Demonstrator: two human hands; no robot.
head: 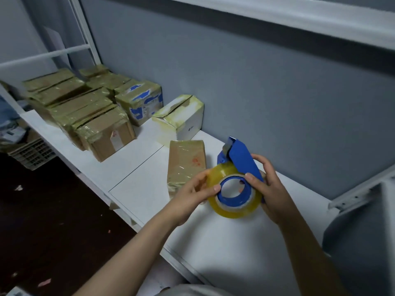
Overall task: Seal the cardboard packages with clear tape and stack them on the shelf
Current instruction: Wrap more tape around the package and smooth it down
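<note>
Shelf (136,167) boards of white metal run along a grey-blue wall (256,92), with a white upright post (85,33) at the far left and a higher white shelf beam (299,22) overhead. Below and to the left lies a dark floor (53,210) dotted with small pale scraps, and a pale plastic crate (32,154) sits under the shelf's far end.

Writing is scarce and none of it can be read. The near package (186,161) bears a faint red stamp, the front brown box of the stacked packages (85,107) carries a white label with red marks, and the white box (181,116) shows a small dark logo on its side. A blue-printed box (141,103) stands just beside the stack, its print blurred under yellowish tape.

All the boxes are closed and wrapped in tape, so what they hold is hidden. The near package lies flat on the shelf, just behind the left hand (192,195).

That hand is curled round the left edge of the yellowish tape roll (233,208), thumb on its face. The right hand (269,189) is clamped on the blue tape dispenser (241,157) that carries the roll, thumb on the blue hub. Both hold it just above the shelf.
</note>
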